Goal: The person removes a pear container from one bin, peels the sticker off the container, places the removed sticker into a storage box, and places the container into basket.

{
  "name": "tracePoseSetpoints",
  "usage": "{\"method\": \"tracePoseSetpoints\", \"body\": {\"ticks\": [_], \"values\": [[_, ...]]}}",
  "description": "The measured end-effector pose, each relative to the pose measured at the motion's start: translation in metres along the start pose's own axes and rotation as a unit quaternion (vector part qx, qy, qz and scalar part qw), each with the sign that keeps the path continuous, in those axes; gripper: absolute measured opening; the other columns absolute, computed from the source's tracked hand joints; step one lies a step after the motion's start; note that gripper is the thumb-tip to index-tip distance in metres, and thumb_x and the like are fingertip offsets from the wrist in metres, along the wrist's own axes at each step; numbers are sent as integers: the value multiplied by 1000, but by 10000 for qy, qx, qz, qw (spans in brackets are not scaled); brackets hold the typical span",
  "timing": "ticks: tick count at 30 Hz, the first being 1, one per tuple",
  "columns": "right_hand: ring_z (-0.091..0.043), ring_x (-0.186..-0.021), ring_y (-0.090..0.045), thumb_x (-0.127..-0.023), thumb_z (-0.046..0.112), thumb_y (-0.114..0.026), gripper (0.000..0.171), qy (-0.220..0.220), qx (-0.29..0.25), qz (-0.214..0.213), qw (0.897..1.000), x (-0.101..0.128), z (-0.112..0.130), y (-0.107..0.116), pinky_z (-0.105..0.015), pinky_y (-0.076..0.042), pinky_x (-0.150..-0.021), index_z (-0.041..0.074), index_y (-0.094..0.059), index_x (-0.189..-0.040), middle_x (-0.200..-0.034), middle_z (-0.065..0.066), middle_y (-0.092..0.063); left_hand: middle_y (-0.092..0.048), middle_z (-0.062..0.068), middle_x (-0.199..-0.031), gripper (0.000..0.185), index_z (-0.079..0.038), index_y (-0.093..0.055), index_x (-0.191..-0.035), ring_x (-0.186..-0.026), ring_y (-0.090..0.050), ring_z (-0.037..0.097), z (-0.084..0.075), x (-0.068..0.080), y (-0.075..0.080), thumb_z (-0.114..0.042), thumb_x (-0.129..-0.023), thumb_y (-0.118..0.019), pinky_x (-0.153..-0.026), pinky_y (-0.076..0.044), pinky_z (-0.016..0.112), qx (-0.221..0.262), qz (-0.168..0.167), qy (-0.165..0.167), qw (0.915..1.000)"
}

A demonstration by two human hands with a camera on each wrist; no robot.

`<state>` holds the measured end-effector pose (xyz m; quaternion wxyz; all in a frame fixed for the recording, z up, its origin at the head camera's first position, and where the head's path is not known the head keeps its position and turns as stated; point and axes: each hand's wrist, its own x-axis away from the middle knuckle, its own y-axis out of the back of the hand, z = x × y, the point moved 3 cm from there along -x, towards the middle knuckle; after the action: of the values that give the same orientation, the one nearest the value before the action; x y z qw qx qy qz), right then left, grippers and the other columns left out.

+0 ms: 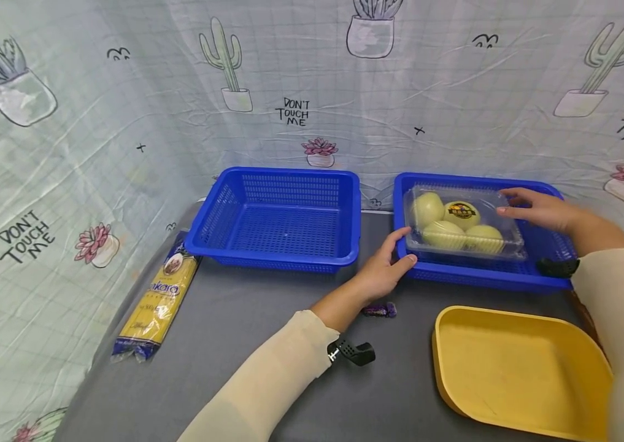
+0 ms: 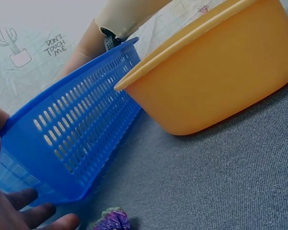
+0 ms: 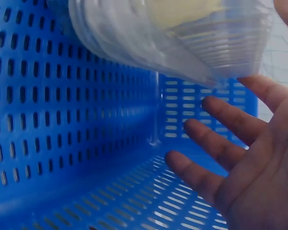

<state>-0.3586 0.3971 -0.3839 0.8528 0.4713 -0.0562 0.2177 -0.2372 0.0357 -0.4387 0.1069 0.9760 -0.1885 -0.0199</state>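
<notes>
A clear plastic clamshell of pale green fruit (image 1: 463, 224) sits in the right blue basket (image 1: 549, 245) on the grey table (image 1: 267, 344), tilted, its near edge riding on the basket's front rim. The left hand (image 1: 386, 270) rests at the basket's front left corner, thumb against the clamshell's near corner, fingers loosely bent; its grip closes round nothing. The right hand (image 1: 538, 209) lies over the far right edge of the clamshell, fingers reaching across the lid.

The head view alone takes in the whole layout: a second, left blue basket (image 1: 275, 218) just beside the first, a yellow packet of spaghetti (image 1: 159, 301) at the table's left edge, a yellow tub (image 1: 516, 368) near the front right, and a small purple wrapped sweet (image 1: 379, 310) just behind the left wrist, all before a cactus-print curtain (image 1: 96, 123).

The left wrist view shows from low down what the head view cannot: the basket's slotted outer wall (image 2: 77, 139), the tub's outer side (image 2: 216, 76) close beside it, and the sweet (image 2: 110, 220) near the fingertips (image 2: 38, 213).

The right wrist view looks inside the basket: the clamshell's underside (image 3: 168, 33) is lifted off the mesh floor, and the right hand's fingers (image 3: 216, 143) are spread and straight, an open grip, below and beside it
</notes>
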Motion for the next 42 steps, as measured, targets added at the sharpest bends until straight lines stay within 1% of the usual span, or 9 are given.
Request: {"method": "tracePoseSetpoints", "body": {"ticks": [5, 11, 19, 22, 27, 31, 36, 39, 42], "values": [[-64, -142, -28, -110, 49, -53, 90, -117, -380, 65, 9992, -2, -10, -8, -79, -38, -105, -3, -6, -168, -158, -48, -19, -46, 8, -164, 61, -32, -36, -166, -146, -44, 16, 0, 1, -3, -30, -110, -60, -119, -37, 35, -62, 22, -11, 10000], [-67, -146, -19, -110, 51, -52, 96, -237, -629, 184, 9976, -4, -12, -13, -80, -36, -106, 2, 5, -169, -163, -48, -8, -42, 7, -167, 62, -36, -33, -167, -148, -41, 17, 0, 2, -2, -34, -111, -59, -120, -36, 40, -55, 71, 83, 9999], [-67, -151, 1, -113, 52, -44, 95, -238, -1198, 576, 9908, -9, -8, -17, -85, -17, -110, 13, 23, -167, -169, -37, 20, -38, 10, -169, 62, -37, -29, -168, -152, -38, 20, 0, -1, 2, -38, -112, -55, -123, -33, 44, -409, 96, -28, 9991], [-64, -153, 10, -114, 47, -42, 92, -150, -1724, 771, 9819, -11, -6, -18, -85, -8, -112, 16, 26, -166, -170, -32, 25, -36, 10, -170, 62, -37, -27, -168, -153, -37, 22, 0, -2, 2, -38, -112, -54, -124, -33, 44, -470, 108, -40, 9988], [-53, -152, 29, -115, 37, -42, 88, -25, -2757, 991, 9561, -10, -4, -18, -85, 8, -111, 19, 29, -166, -169, -18, 37, -37, 12, -169, 62, -38, -26, -168, -151, -39, 23, -1, -2, 2, -38, -112, -53, -123, -33, 44, -502, 104, -12, 9987], [-49, -152, 33, -115, 29, -40, 86, 37, -3211, 1140, 9401, -8, -5, -17, -85, 11, -110, 25, 30, -165, -167, -12, 42, -38, 12, -169, 62, -38, -27, -168, -150, -40, 22, -1, -2, 1, -38, -112, -53, -123, -33, 43, -538, 99, -21, 9985], [-49, -154, 27, -115, 27, -38, 84, 88, -3683, 1268, 9210, -5, -9, -15, -83, 6, -114, 39, 29, -165, -169, -10, 41, -37, 12, -169, 62, -36, -27, -168, -151, -39, 22, 0, -2, -1, -37, -112, -53, -123, -32, 42, -517, 130, -80, 9985], [-48, -158, 10, -115, 29, -37, 81, 163, -3647, 1163, 9237, -6, -14, -13, -67, -24, -122, 40, 24, -167, -173, -10, 31, -35, 11, -170, 62, -36, -27, -168, -153, -36, 22, 0, -2, -1, -37, -112, -52, -124, -31, 42, -470, 148, -77, 9988], [-27, -152, -29, -116, 29, -37, 76, 206, -3524, 936, 9309, -6, -18, -12, -40, -49, -104, 36, 16, -170, -175, -7, 9, -34, 11, -171, 62, -36, -26, -169, -154, -35, 22, 1, -2, -1, -37, -112, -53, -125, -30, 44, -426, 165, -19, 9990]]}}
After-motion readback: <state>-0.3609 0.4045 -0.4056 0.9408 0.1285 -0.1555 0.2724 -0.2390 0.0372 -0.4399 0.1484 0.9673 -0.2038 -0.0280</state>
